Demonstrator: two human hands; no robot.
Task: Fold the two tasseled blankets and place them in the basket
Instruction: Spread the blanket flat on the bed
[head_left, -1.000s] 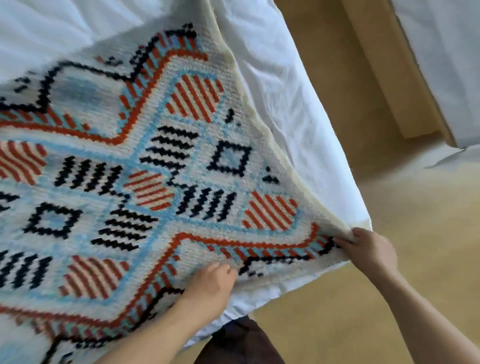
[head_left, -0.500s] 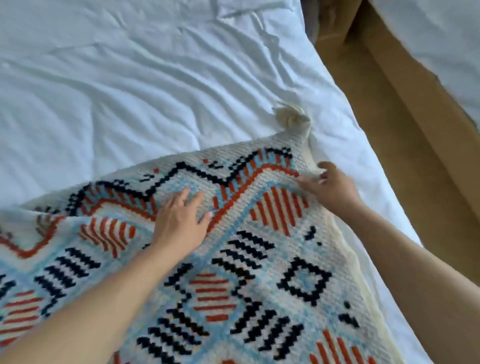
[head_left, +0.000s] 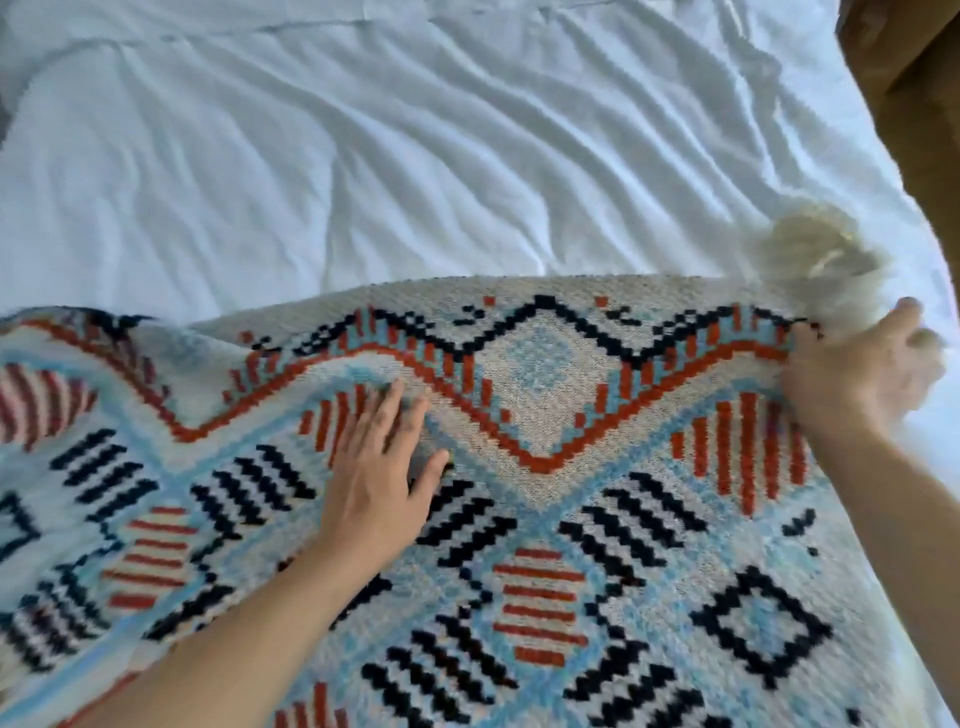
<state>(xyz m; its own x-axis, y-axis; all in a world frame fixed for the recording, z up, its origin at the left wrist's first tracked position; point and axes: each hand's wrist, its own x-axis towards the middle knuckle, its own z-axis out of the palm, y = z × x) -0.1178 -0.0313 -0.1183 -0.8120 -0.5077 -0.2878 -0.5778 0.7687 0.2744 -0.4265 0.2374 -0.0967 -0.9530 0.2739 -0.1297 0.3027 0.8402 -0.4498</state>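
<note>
At the far left the patterned blanket (head_left: 519, 545) rides up in a loose hump, its edge rumpled and not yet squared. It lies spread over the white bed sheet (head_left: 363, 156), covering the near half of the bed and reaching its right side. The left hand (head_left: 379, 483) rests flat on the weave, fingers stretched and slightly apart, pressing the cloth down and gripping nothing. Past it, the far edge of the blanket runs in a gentle arc across the bed, showing a zigzag border in black, rust red and pale blue on cream, with striped diamonds and black bars below. At the right, the right hand (head_left: 857, 374) is closed around the blanket's corner, pinching the cloth just below a cream tassel (head_left: 815, 249) that sticks up blurred above the knuckles. Beyond the bed's right edge a strip of brown floor (head_left: 914, 78) shows. My reading is that the task is early: this blanket looks to be in the middle of a fold, the second blanket and the basket are out of sight, and nothing is stowed yet
</note>
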